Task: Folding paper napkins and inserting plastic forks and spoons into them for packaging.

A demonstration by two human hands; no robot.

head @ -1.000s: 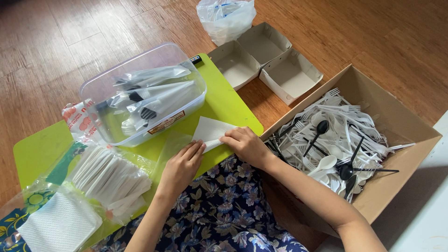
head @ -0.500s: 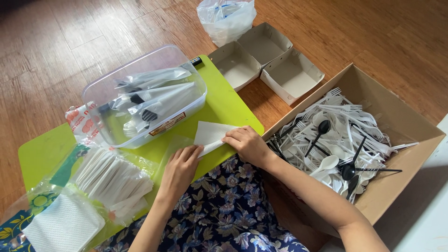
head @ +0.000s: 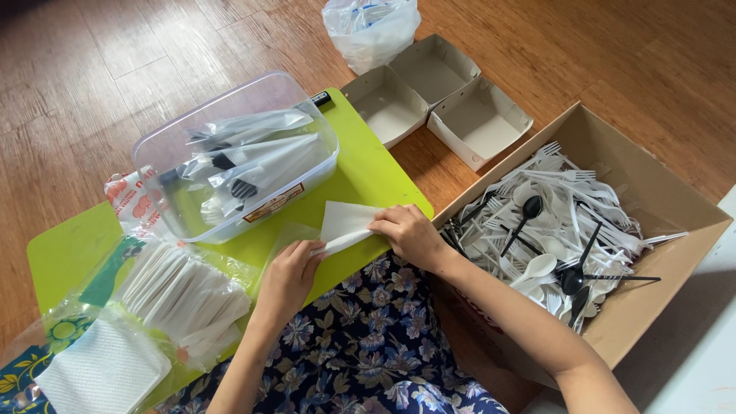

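- Both hands are down on the white napkin (head: pixel 346 225), which lies on the near edge of the lime-green table (head: pixel 368 165), just in front of my lap.
- My right hand (head: pixel 409 234) presses fingertips flat on the napkin's right side, pinning it rather than gripping it.
- My left hand (head: pixel 290 274) has its fingers closed on the rolled lower-left end of the napkin, a light pinch; whether anything sits inside the roll I can't tell.
- To do this well, I judge the right hand should hold the sheet taut while the left rolls evenly, so the fold runs straight and doesn't skew.
- Go gently here; thin paper probably tears if I drag it.
- The clear plastic tub (head: pixel 236 157) of wrapped sets sits just behind the napkin, close at hand.
- The bag of paper sleeves (head: pixel 184 295) lies to my left, with a napkin pack (head: pixel 103 372) beyond it.
- The cardboard box (head: pixel 675 253) of loose cutlery (head: pixel 552 222) sits at my right elbow.
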